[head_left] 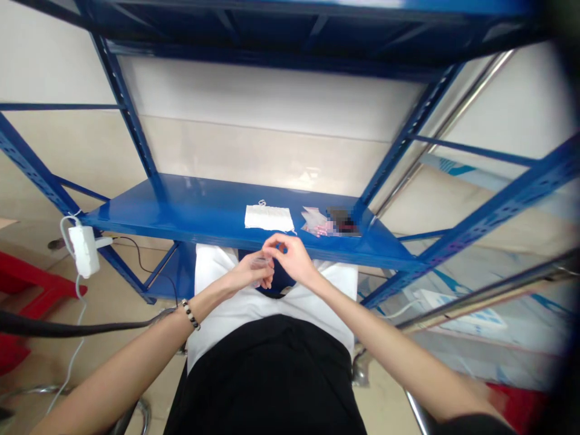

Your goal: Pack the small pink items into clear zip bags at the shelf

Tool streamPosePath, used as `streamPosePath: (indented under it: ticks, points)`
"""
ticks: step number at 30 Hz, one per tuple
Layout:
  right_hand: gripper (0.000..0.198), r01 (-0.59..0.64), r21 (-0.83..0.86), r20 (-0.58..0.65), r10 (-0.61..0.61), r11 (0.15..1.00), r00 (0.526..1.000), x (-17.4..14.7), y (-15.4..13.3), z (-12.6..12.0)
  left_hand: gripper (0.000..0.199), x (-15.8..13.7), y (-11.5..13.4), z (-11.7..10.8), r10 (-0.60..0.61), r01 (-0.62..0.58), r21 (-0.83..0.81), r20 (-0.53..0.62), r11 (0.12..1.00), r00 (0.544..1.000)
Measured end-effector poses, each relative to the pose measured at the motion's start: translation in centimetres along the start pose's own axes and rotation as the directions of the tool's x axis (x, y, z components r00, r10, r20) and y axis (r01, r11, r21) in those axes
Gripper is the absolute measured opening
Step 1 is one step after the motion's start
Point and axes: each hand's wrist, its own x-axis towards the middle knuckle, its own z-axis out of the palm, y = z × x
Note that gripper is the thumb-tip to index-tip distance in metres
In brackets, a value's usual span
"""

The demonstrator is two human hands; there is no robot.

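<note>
Just in front of the shelf edge, above my lap, my left hand (257,272) is closed around a small clear plastic item (260,264), whose exact kind I cannot make out. My right hand (292,257) meets it from the other side, thumb and fingertips pinched together close to the top of the clear item. Whatever lies between those fingertips is too small to tell. Beyond the hands a white rectangular cloth or pad (269,218) lies flat on the blue shelf (203,202). To its right are small clear bags (315,221) with pink-and-white contents.
A dark, pixelated object (343,222) lies at the shelf's right end. Blue uprights (122,103) frame the shelf, with another shelf (272,36) overhead. A white power strip (84,251) hangs at the left with cables. Red stools (36,290) stand on the left floor.
</note>
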Motion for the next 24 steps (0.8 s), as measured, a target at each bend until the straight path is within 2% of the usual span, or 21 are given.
streamPosePath:
  ticks: [2, 5, 10, 15, 20, 24]
  points:
    - [0.009, -0.010, -0.029, -0.008, 0.009, 1.000, 1.000, -2.7, -0.3, -0.3, 0.034, -0.2, -0.4, 0.7, -0.012, 0.010, 0.035, 0.055, 0.999, 0.998]
    - [0.012, -0.033, -0.041, -0.009, 0.033, 0.999, 0.999, -4.5, 0.5, -0.7, 0.035, -0.2, -1.1, 1.3, -0.018, 0.014, 0.038, 0.091, 0.999, 0.996]
    - [0.010, -0.079, -0.053, -0.004, 0.079, 0.995, 0.997, -5.0, 1.7, -0.8, 0.036, 0.0, -2.4, 1.6, -0.053, 0.053, 0.003, 0.087, 0.999, 0.995]
    - [0.010, -0.083, -0.059, 0.009, 0.084, 0.995, 0.996, -6.0, 1.5, -0.1, 0.036, -0.5, -3.3, 2.5, -0.080, 0.089, -0.097, 0.095, 0.991, 0.992]
    - [0.027, 0.013, -0.038, 0.065, -0.010, 0.999, 0.998, -6.0, 0.5, -0.5, 0.030, -1.0, -2.4, 3.0, -0.055, 0.085, -0.251, 0.127, 0.964, 0.990]
    - [0.031, 0.029, -0.012, 0.059, -0.028, 1.000, 0.998, -5.2, 0.4, -1.3, 0.036, -0.6, -1.5, 2.5, -0.043, 0.077, -0.236, 0.144, 0.969, 0.989]
